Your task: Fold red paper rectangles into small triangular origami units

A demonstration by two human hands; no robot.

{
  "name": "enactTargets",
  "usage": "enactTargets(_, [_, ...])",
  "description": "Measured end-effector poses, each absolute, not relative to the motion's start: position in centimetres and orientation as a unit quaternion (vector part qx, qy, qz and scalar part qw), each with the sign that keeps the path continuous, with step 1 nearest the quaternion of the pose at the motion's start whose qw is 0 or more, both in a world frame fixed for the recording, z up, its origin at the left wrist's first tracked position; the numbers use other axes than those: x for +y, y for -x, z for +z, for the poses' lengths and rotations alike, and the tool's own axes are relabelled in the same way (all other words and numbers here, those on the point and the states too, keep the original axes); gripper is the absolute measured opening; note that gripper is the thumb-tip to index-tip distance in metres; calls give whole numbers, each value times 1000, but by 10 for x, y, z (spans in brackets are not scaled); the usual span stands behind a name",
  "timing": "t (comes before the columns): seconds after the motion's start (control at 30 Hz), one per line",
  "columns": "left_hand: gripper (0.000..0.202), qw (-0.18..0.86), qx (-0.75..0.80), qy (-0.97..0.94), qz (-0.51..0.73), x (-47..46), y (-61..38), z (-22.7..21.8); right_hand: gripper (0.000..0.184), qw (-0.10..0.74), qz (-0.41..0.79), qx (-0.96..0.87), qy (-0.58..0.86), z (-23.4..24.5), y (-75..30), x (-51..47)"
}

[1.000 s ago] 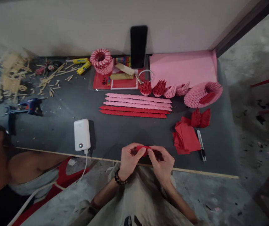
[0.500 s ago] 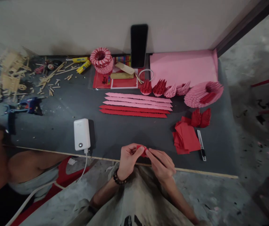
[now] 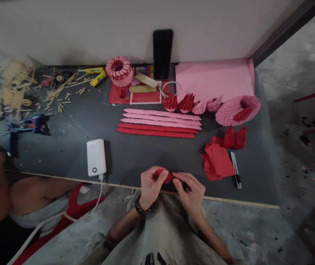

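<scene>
Both hands (image 3: 149, 185) (image 3: 193, 190) close around red paper (image 3: 167, 177)

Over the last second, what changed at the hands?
The red paper piece went from a wide strip spanning both hands to a smaller fold, now pinched in the left hand; the right hand curled in, its fingertips at the piece's right end. Power bank, red paper stack and long strips stayed put.

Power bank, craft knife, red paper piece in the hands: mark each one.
power bank (image 3: 96, 157), head view, centre of its white top face.
craft knife (image 3: 236, 170), head view, middle of its handle.
red paper piece (image 3: 165, 175), head view, its exposed red fold.
</scene>
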State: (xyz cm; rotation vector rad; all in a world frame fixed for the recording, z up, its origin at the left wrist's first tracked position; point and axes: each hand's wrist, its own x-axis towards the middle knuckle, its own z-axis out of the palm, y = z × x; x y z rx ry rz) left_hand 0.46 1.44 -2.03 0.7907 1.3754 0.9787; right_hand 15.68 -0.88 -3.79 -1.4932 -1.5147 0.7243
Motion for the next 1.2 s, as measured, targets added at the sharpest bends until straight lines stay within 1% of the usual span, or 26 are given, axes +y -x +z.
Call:
enactTargets(0.1, [23, 547, 608, -385, 429, 9, -8, -20, 8, 424, 333, -561, 629, -35, -151, -9])
enactTargets(0.23, [19, 532, 616, -407, 415, 6, -11, -21, 5, 425, 334, -557, 631, -34, -151, -7])
enactTargets(0.3, [17, 548, 610, -402, 407, 7, -11, -21, 9, 426, 332, -549, 638, -35, -152, -6])
enactTargets(0.43, [24, 611, 586, -362, 389, 8, -10, -22, 11, 424, 336, -525, 657, -36, -153, -6])
enactTargets(0.53, [21, 605, 592, -368, 385, 8, -7, -21, 5, 438, 321, -540, 643, -38, -151, -9])
enactTargets(0.6, [19, 599, 591, -382, 381, 8, -5, -20, 9, 447, 313, -553, 630, -37, -149, -10])
enactTargets(0.63, [18, 602, 588, -382, 381, 9, -4, -20, 11, 448, 319, -553, 626, -36, -149, -10])
enactTargets(0.7, [19, 622, 575, -367, 385, 9, -2, -21, 9, 451, 347, -534, 625, -35, -148, -9])
enactTargets(0.8, [24, 660, 552, -330, 388, 8, -1, -25, 10, 456, 366, -501, 638, -35, -148, -7])
enactTargets(0.9, [24, 666, 549, -322, 389, 7, -2, -28, 11, 448, 338, -505, 656, -37, -149, -5])
enactTargets(1.03, [21, 657, 558, -327, 387, 6, -5, -30, 9, 437, 306, -543, 649, -39, -151, -6])
enactTargets(1.1, [21, 671, 551, -307, 388, 7, -6, -29, 7, 447, 288, -561, 634, -39, -152, -7])
enactTargets(1.2, [26, 707, 529, -259, 391, 8, -6, -26, 7, 462, 272, -584, 610, -41, -156, -7])
